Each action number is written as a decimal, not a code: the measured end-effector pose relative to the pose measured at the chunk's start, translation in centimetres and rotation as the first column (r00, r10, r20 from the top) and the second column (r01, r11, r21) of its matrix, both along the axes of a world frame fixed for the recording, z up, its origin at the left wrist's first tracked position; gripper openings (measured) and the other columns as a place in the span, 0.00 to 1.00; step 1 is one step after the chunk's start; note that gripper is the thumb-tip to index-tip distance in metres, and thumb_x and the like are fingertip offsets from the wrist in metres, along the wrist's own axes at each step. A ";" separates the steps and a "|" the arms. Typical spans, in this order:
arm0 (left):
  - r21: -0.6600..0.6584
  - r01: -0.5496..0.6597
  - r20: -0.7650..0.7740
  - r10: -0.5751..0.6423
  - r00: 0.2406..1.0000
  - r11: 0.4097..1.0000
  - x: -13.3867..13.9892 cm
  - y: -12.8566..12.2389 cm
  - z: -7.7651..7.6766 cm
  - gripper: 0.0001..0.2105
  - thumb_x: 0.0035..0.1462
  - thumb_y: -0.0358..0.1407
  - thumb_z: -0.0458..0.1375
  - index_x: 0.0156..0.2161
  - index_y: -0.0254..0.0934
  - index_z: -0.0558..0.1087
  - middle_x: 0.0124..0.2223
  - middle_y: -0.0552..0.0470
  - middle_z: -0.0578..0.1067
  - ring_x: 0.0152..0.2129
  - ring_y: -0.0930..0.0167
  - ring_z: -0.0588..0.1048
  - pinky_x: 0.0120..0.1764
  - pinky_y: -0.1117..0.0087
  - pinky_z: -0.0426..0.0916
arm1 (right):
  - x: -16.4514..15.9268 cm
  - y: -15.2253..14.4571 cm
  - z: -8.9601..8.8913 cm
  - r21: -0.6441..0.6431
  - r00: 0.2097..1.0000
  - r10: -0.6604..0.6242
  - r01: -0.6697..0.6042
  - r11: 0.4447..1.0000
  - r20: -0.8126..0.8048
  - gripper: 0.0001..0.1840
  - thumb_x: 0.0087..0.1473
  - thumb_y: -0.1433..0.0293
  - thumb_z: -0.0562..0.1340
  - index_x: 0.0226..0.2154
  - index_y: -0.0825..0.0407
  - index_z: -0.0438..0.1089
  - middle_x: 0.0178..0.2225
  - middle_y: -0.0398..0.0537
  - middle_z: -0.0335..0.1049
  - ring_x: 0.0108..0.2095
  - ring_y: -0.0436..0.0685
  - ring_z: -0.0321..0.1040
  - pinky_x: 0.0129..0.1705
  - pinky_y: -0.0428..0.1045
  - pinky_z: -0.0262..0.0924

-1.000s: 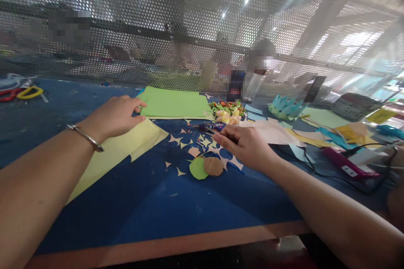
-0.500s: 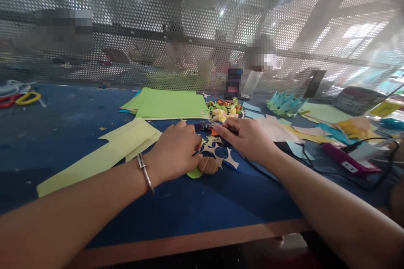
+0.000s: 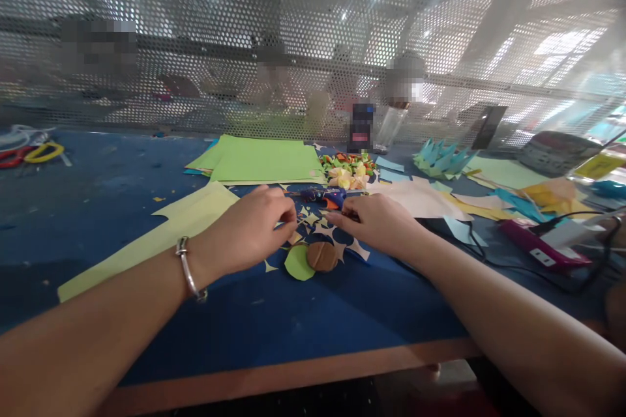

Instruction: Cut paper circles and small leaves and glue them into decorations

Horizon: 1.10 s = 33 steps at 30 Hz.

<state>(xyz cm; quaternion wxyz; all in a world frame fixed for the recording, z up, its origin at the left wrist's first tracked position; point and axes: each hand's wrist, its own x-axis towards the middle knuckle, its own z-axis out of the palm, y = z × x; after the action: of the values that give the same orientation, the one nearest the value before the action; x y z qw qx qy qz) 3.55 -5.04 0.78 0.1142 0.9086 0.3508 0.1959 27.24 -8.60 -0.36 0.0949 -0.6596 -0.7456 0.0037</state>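
Head view, sole view. Clock centred on the brown disc [image 3: 322,257], 12 toward the mesh screen [image 3: 293,45].

Left hand [image 3: 259,225]: at 10 o'clock, fingers bent, thumb and forefinger a narrow gap apart, beside the paper scraps [image 3: 324,229]. Cannot tell whether anything is pinched. Bracelet [image 3: 188,270] on the wrist.

Right hand [image 3: 376,218]: at 2 o'clock, fingers curled, thumb pointing to 9, narrow spacing. Fingertips close by the dark blue tool [image 3: 315,195]; contact or grip cannot be told.

Dark blue tool: lies at 12, between the two hands, an orange part at its near side; exact kind unclear.

Brown disc lies flat, overlapping the edge of a green disc [image 3: 298,263] at 9. Scraps are scattered from 11 to 2, just beyond the discs.

Surroundings: yellow paper [image 3: 161,241] at 9, partly under the left forearm; green sheets [image 3: 268,159] stacked at 11; cream paper flowers [image 3: 345,179] near 1, in front of a heap of green and orange paper bits [image 3: 337,161]; pink paper [image 3: 411,199] at 2, beyond the right hand; spiky light-blue paper piece [image 3: 443,159] farther out at 2; power strip [image 3: 542,247] at 3; yellow-handled scissors [image 3: 44,153] far off at 10. All on a blue table [image 3: 293,319].
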 end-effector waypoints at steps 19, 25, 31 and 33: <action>-0.704 0.282 0.685 0.520 0.510 0.651 0.8 -1.0 -0.7 0.10 0.47 0.38 0.72 0.30 0.33 0.79 0.31 0.52 0.76 0.29 0.74 0.71 0.37 0.71 0.64 | -2.1 -1.8 0.2 -0.031 0.908 -0.030 0.048 0.998 0.418 0.30 0.67 0.50 0.51 0.34 0.54 0.77 0.33 0.59 0.79 0.36 0.69 0.78 0.31 0.53 0.61; -0.727 0.316 0.683 0.602 0.413 0.609 1.2 -1.6 -0.9 0.09 0.48 0.36 0.71 0.36 0.36 0.80 0.36 0.52 0.78 0.32 0.74 0.73 0.40 0.72 0.66 | -2.1 -2.0 0.3 0.054 0.916 -0.012 -0.010 0.998 0.400 0.23 0.65 0.52 0.56 0.36 0.53 0.75 0.32 0.56 0.78 0.34 0.66 0.76 0.28 0.51 0.55; -0.758 0.351 0.652 0.622 0.433 0.550 1.7 -2.3 -1.3 0.12 0.50 0.36 0.71 0.41 0.38 0.81 0.39 0.53 0.78 0.33 0.75 0.73 0.37 0.74 0.66 | -2.9 -3.4 -0.2 0.531 0.918 0.288 -0.393 0.751 0.272 0.14 0.69 0.62 0.55 0.42 0.51 0.74 0.38 0.51 0.79 0.35 0.56 0.74 0.33 0.50 0.59; -0.758 0.351 0.652 0.618 0.439 0.549 1.8 -2.6 -1.6 0.14 0.49 0.36 0.71 0.43 0.38 0.80 0.39 0.53 0.78 0.32 0.75 0.72 0.34 0.75 0.65 | -3.4 -3.8 -0.2 0.571 0.871 0.379 -0.491 0.658 0.313 0.12 0.68 0.66 0.56 0.44 0.53 0.74 0.39 0.52 0.79 0.35 0.56 0.73 0.35 0.50 0.60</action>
<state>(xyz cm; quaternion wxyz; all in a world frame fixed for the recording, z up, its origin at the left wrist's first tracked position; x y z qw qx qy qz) 5.34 -7.65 -0.81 0.6682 0.4564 0.3659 0.4598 23.81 -12.42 -0.58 0.2452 -0.3874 -0.8435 -0.2798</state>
